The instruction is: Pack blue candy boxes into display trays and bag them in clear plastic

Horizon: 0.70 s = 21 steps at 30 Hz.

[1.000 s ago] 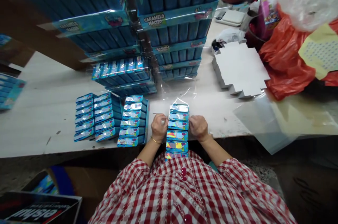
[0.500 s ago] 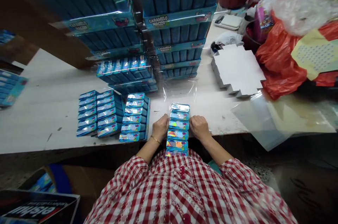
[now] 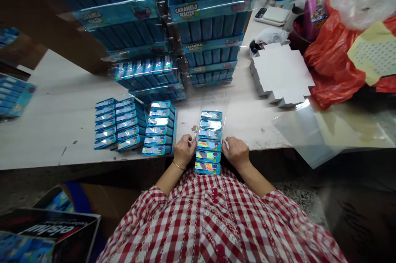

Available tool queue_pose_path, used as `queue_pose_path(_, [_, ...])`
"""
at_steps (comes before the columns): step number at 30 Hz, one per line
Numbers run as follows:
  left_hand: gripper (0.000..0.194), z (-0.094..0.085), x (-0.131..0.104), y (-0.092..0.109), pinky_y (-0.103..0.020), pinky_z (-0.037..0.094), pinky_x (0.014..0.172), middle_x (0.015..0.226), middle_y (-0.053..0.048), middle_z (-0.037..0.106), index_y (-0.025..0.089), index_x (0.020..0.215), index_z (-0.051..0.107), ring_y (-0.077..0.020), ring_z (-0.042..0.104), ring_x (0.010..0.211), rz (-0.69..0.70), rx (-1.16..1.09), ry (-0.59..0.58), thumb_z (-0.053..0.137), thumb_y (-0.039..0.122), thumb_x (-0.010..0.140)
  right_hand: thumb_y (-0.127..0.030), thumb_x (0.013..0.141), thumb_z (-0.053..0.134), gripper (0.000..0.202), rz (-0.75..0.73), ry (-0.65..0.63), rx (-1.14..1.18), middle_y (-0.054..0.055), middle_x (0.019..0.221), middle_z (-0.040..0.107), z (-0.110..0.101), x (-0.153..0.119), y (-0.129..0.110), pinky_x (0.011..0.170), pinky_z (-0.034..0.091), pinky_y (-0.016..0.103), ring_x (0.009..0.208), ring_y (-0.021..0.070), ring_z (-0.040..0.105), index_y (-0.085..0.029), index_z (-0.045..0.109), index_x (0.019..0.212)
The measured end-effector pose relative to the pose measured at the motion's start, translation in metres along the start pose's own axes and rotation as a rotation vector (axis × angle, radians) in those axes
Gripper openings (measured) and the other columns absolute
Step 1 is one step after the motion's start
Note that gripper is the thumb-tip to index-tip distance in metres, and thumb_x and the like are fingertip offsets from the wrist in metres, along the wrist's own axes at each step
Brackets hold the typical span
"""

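A row of several small blue boxes with shiny tops stands at the table's front edge, right against my body. Clear plastic film shows along the sides of its far part. My left hand is closed at the row's left side, thumb and fingers pinched on the film's edge. On the opposite side my right hand pinches the film in the same way. Just left of my left hand is another row of blue boxes in a tray, with two more rows beside it.
Tall stacks of wrapped blue packs rise at the back. To the right lie white cut-out cardboard pieces, clear plastic sheets, a red plastic bag and a small white scale. An open carton stands below left.
The film that stretched out beyond the far end of the row now lies closer around the boxes. Both hands have turned slightly, fingers pinched at the sides. The view has shifted a little.
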<state>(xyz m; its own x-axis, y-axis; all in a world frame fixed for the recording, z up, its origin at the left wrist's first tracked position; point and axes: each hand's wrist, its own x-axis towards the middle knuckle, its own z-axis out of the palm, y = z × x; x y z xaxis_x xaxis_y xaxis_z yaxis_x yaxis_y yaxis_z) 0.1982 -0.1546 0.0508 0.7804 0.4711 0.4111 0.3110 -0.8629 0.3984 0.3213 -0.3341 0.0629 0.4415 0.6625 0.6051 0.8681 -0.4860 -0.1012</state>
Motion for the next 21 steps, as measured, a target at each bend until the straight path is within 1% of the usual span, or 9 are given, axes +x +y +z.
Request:
queue_pose_path(2, [0.020,-0.003,0.009,0.003,-0.022,0.038,0.055,0.060,0.000,0.055,0.018,0.070,0.052,-0.0104,0.052,0.054,0.061,-0.038,0.042,0.047,0.029,0.087,-0.018,0.086,0.047,0.023,-0.060,0.007,0.034,0.000,0.054,0.047,-0.002,0.009,0.000,0.058,0.026,0.030,0.054,0.0123,0.039,-0.018,0.052,0.064])
queue_pose_path(4, [0.019,-0.010,0.011,0.006,-0.022,0.040,0.059,0.065,-0.001,0.057,0.019,0.071,0.052,-0.0107,0.053,0.059,0.132,-0.084,0.025,0.046,0.026,0.087,-0.017,0.086,0.047,0.024,-0.100,-0.036,0.063,0.000,0.056,0.049,-0.008,0.012,0.000,0.058,0.027,0.029,0.056,0.0118,0.041,-0.019,0.052,0.063])
queue_pose_path(6, [0.016,-0.016,0.007,0.009,-0.022,0.041,0.060,0.066,-0.001,0.057,0.019,0.073,0.052,-0.0111,0.054,0.061,0.161,-0.127,0.008,0.045,0.023,0.087,-0.017,0.086,0.047,0.022,-0.104,-0.069,0.082,0.000,0.058,0.051,-0.016,0.009,-0.002,0.058,0.028,0.028,0.057,0.0115,0.043,-0.019,0.054,0.065])
queue_pose_path(8, [0.013,-0.020,-0.002,0.010,-0.022,0.043,0.062,0.069,-0.002,0.059,0.018,0.075,0.052,-0.0117,0.056,0.065,0.187,-0.155,0.000,0.045,0.020,0.087,-0.016,0.085,0.048,0.020,-0.121,-0.072,0.115,0.000,0.059,0.052,-0.023,0.002,-0.003,0.058,0.029,0.028,0.058,0.0113,0.044,-0.019,0.055,0.066])
queue_pose_path(12, [0.009,-0.025,-0.017,0.008,-0.025,0.046,0.069,0.078,-0.006,0.064,0.018,0.080,0.054,-0.0140,0.060,0.076,0.308,-0.133,0.023,0.046,0.016,0.085,-0.016,0.083,0.052,0.010,-0.228,-0.051,0.144,0.001,0.061,0.054,-0.032,-0.013,-0.007,0.059,0.029,0.030,0.059,0.0118,0.043,-0.017,0.059,0.076])
queue_pose_path(15, [0.012,-0.029,-0.023,0.005,-0.027,0.045,0.067,0.077,-0.005,0.065,0.020,0.079,0.056,-0.0141,0.060,0.072,0.355,-0.069,-0.017,0.045,0.018,0.085,-0.017,0.083,0.049,0.011,-0.294,-0.074,0.123,0.000,0.058,0.050,-0.034,-0.020,-0.010,0.057,0.027,0.031,0.057,0.0121,0.040,-0.017,0.058,0.076])
queue_pose_path(18, [0.015,-0.034,-0.030,0.005,-0.026,0.043,0.063,0.076,-0.005,0.066,0.021,0.078,0.056,-0.0130,0.058,0.066,0.381,-0.034,-0.066,0.043,0.017,0.085,-0.017,0.085,0.047,0.016,-0.295,-0.083,0.127,0.000,0.055,0.046,-0.035,-0.024,-0.012,0.056,0.025,0.032,0.055,0.0120,0.039,-0.017,0.056,0.072])
queue_pose_path(21, [0.013,-0.036,-0.038,0.006,-0.026,0.042,0.061,0.078,-0.005,0.066,0.021,0.079,0.054,-0.0124,0.057,0.064,0.431,-0.060,-0.063,0.044,0.016,0.085,-0.017,0.085,0.047,0.017,-0.313,-0.052,0.128,-0.001,0.053,0.044,-0.035,-0.026,-0.015,0.055,0.024,0.032,0.053,0.0119,0.037,-0.018,0.054,0.070])
